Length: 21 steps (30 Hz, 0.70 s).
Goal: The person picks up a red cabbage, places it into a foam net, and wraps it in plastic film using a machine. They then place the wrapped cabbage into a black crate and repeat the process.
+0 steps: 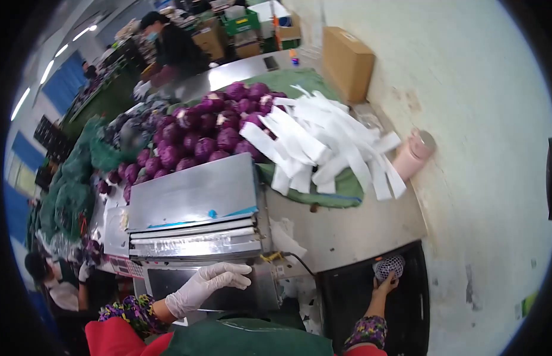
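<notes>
My left hand (209,286), in a white glove, hovers over the dark front plate (169,282) of a metal wrapping machine (193,193). Its fingers are stretched out and hold nothing. At the right, my bare right hand (385,286) grips a purple cabbage (389,267) in a white net sleeve, inside a black crate (365,308). Part of that hand's fingers is hidden beneath the cabbage. Many bare purple cabbages (205,148) are heaped behind the machine. White foam net sleeves (323,133) lie piled to their right on a green cloth (341,199).
A pink bottle (414,155) and a cardboard box (347,62) stand along the wall on the metal table (371,231). A cable (300,261) runs between machine and crate. One co-worker (169,47) is at the far table, another (56,279) at the lower left.
</notes>
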Motion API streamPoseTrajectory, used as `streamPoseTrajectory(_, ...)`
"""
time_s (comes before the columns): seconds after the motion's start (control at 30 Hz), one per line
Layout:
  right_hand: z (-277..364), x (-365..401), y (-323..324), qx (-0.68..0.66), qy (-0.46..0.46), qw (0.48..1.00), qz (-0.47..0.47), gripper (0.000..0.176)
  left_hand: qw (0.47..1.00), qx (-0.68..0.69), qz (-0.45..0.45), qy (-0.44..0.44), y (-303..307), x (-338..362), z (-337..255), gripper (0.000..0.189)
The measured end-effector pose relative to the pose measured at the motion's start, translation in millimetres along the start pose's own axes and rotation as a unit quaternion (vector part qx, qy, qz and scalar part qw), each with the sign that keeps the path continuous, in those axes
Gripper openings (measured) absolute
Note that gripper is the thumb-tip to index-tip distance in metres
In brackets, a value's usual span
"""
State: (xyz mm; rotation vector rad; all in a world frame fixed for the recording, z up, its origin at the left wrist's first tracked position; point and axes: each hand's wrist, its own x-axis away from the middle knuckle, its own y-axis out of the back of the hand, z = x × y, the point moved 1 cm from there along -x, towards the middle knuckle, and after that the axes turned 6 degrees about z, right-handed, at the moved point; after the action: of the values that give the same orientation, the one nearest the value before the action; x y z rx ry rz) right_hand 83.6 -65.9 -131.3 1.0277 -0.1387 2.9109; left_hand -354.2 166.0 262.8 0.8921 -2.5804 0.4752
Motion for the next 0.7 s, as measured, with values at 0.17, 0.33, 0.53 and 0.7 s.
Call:
streamPoseTrajectory(0.17, 44, -2, -25, 0.373, 0.193, 0.887, -0.191, 0.050, 0.995, 0.051, -0.078, -0.034, 31, 34, 7, 0.037)
streamPoseTrajectory(0.33, 141, 137, -158, 0.279, 0.488, 0.816, 0.134, 0.031, 0.985, 0.044, -0.150, -0.076, 82, 79, 9, 0.034)
streamPoseTrajectory(0.53, 151, 278, -373, 0.391, 0.414, 0.665, 0.483, 0.023, 0.973, -0.018, -0.187, -0.132, 192, 96, -26, 0.037)
streamPoseTrajectory(0.7, 95, 295, -465, 0.546, 0.555, 0.489, 0.394, 0.045, 0.839, -0.385, -0.266, -0.276, 334, 21, -57, 0.073)
